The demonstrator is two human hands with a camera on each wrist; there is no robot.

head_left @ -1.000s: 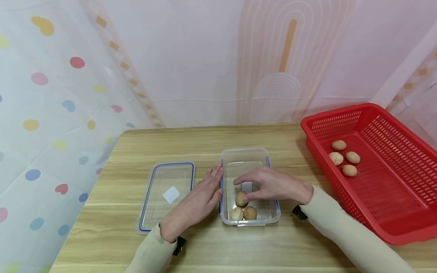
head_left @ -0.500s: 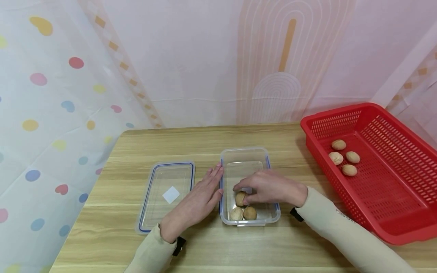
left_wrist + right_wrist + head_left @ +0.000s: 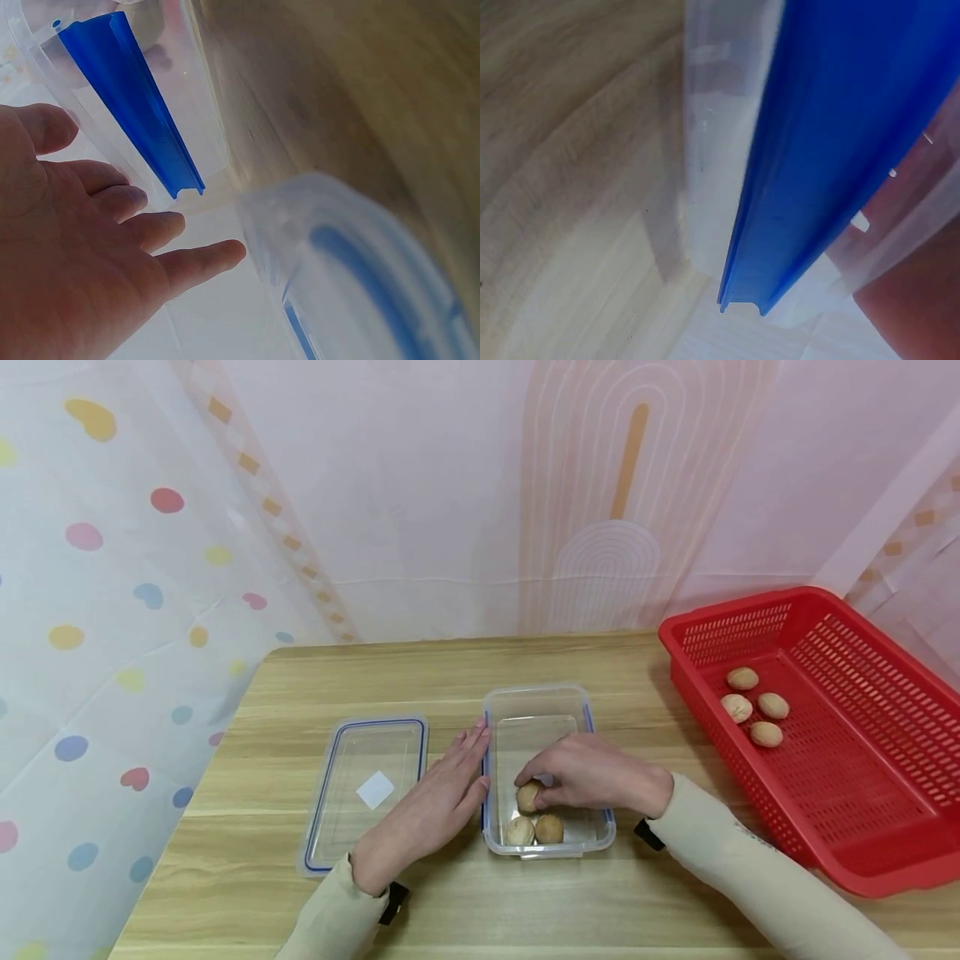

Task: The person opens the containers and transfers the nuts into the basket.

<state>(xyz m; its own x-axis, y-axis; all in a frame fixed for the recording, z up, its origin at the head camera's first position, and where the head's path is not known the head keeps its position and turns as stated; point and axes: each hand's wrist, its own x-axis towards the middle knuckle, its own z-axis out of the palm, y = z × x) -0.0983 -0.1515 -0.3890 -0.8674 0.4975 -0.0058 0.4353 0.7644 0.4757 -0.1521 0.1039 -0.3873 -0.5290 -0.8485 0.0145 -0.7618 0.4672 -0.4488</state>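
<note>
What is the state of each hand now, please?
Left hand: open, beside the container.
Right hand: closed, pinching a nut inside the container.

- Blue latch strip [image 3: 817,142]: fills the centre and upper right; slants down to a notched lower end.
- Clear plastic container [image 3: 716,142]: wall visible along the left of the strip; translucent edge continues at the right.
- Right hand [image 3: 919,296]: partly visible at lower right; reddish area shows through the plastic above it.
- Desk [image 3: 570,180]: pale wood grain, left side; a darker band lies beside the container.
- White surface [image 3: 742,337]: bottom edge, below the strip.
</note>
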